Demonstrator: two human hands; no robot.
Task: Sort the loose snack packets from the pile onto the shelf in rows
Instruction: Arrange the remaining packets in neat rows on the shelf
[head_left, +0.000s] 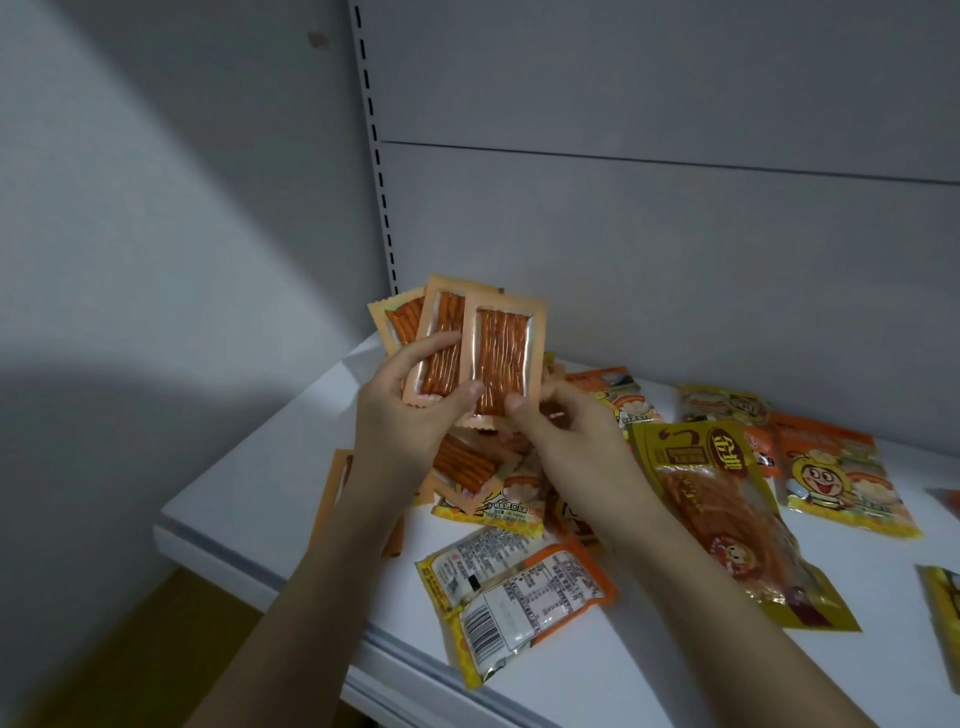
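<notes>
Three small orange snack packets (501, 358) with clear windows are fanned upright above the white shelf (270, 493). My left hand (410, 415) grips their lower left part, thumb on the front. My right hand (566, 441) pinches the bottom of the front packet from the right. Under my hands lies the loose pile (483, 483) of similar orange packets and yellow ones.
A yellow packet lies back-side up (509, 597) near the shelf's front edge. A long yellow packet (727, 514) and cartoon-printed yellow-orange packets (836, 473) lie to the right. The grey back panel and slotted upright (376, 156) stand behind. The shelf's left end drops to the floor.
</notes>
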